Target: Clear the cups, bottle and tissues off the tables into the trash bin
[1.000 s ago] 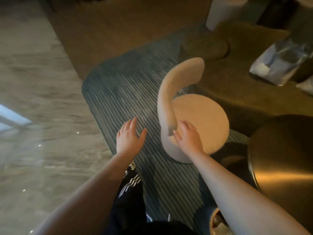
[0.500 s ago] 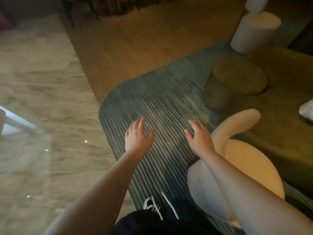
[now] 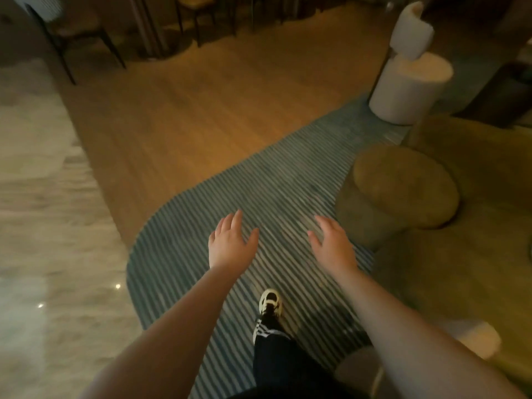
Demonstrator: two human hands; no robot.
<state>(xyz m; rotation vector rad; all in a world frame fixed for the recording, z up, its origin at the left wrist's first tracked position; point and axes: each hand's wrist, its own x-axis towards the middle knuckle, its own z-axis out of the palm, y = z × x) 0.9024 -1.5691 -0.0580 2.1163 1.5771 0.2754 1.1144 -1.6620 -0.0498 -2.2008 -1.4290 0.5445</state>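
My left hand (image 3: 229,243) and my right hand (image 3: 334,246) are held out in front of me over a striped blue-grey rug (image 3: 276,185). Both are empty, palms down, fingers spread. No cup, bottle, tissue, table top or trash bin shows in the head view. My foot in a light sneaker (image 3: 270,303) steps on the rug below the hands.
An olive round pouf (image 3: 403,185) stands right of my right hand against an olive sofa (image 3: 475,254). A white cylindrical chair (image 3: 408,84) is at the far right. The beige stool (image 3: 472,338) is at my lower right. Wooden floor (image 3: 201,110) lies ahead, marble floor (image 3: 37,226) left, dark chairs (image 3: 74,33) at the back.
My right hand has left the beige stool. The view has swung forward and up; the stool has slid to my lower right and both empty hands hover over the rug.
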